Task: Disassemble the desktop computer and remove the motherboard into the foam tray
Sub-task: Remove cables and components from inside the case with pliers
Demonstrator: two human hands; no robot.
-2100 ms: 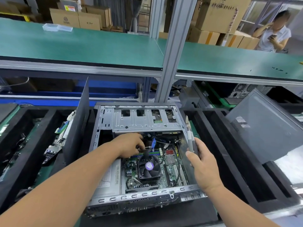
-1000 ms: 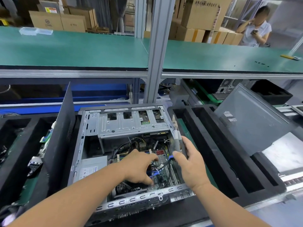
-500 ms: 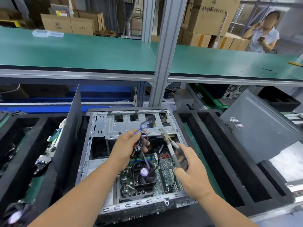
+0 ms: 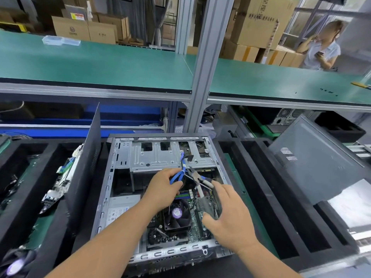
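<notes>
An open desktop case lies flat in front of me, its motherboard and black CPU fan exposed inside. My left hand grips a bundle of blue cables and holds it up over the drive cage. My right hand grips the handles of pliers, whose jaws sit right at the blue cables near my left fingers. A black foam tray with long slots stands to the right of the case.
A dark side panel stands upright left of the case. Another foam tray on the left holds a removed board. A grey panel leans at the right. A green shelf and an aluminium post rise behind. A person stands far back right.
My left hand lifted the blue cables out of the case. My right hand brought the pliers' jaws up to the cables.
</notes>
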